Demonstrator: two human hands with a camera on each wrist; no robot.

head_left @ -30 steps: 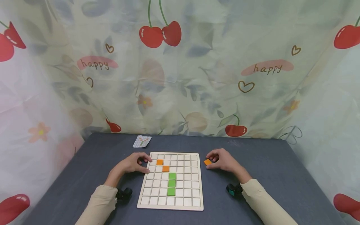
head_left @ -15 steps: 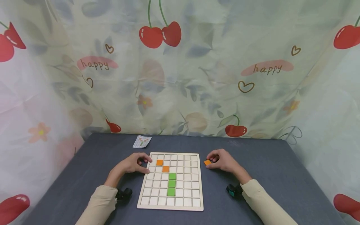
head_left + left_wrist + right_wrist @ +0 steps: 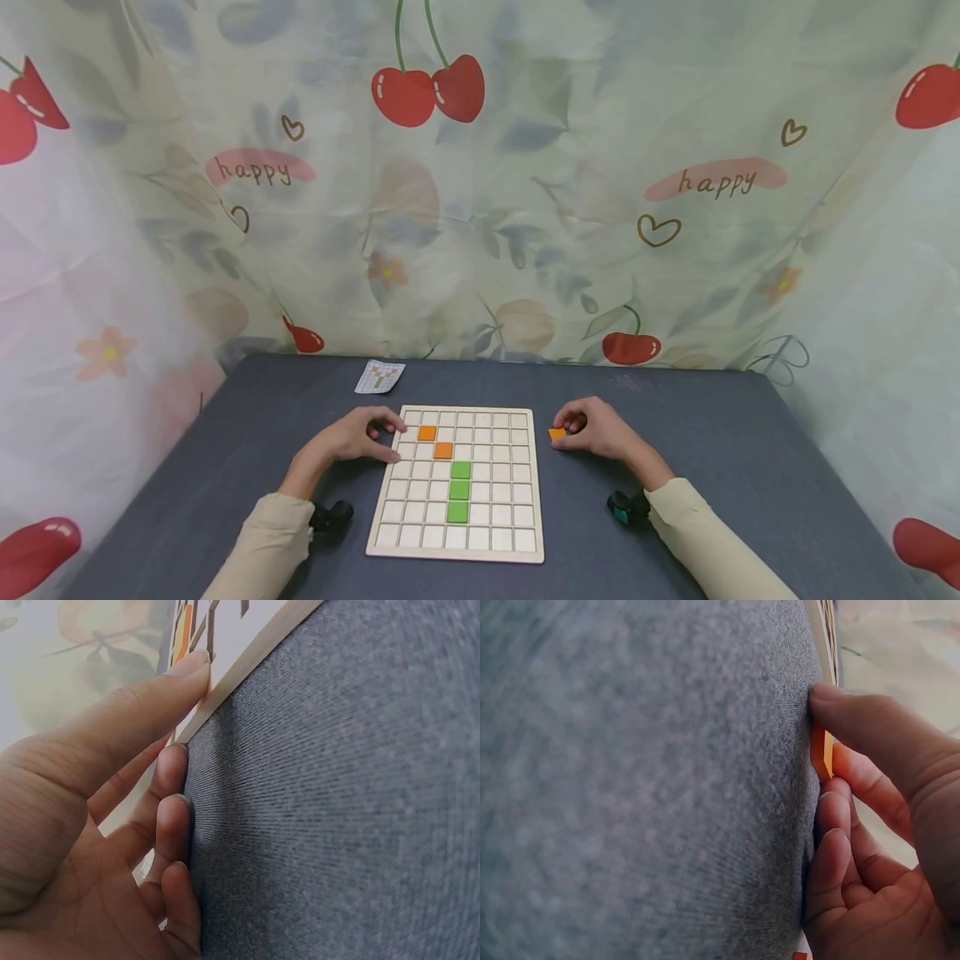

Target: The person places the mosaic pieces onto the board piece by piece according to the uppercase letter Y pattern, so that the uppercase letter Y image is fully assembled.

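Observation:
In the head view, a pale wooden grid board (image 3: pixel 455 546) lies on the dark table. Two orange tiles, one of them the upper orange tile (image 3: pixel 427 433), sit diagonally in its upper left cells. Three green tiles, with the middle green tile (image 3: pixel 459 490), form a column below them. My left hand (image 3: pixel 358 434) holds the board's left edge, thumb over the rim in the left wrist view. To the right of the board, my right hand (image 3: pixel 592 427) pinches an orange tile (image 3: pixel 822 751) between thumb and fingers, low at the tabletop. Part of that tile is hidden.
Behind the board lies a small paper card (image 3: pixel 380 377) printed with a coloured grid pattern. A printed curtain (image 3: pixel 480 250) hangs along the table's far edge and sides. Another small orange piece (image 3: pixel 800 956) shows at the bottom of the right wrist view.
The orange tile in my right hand has turned slightly, and less of its top shows. My left hand and the board hold their places.

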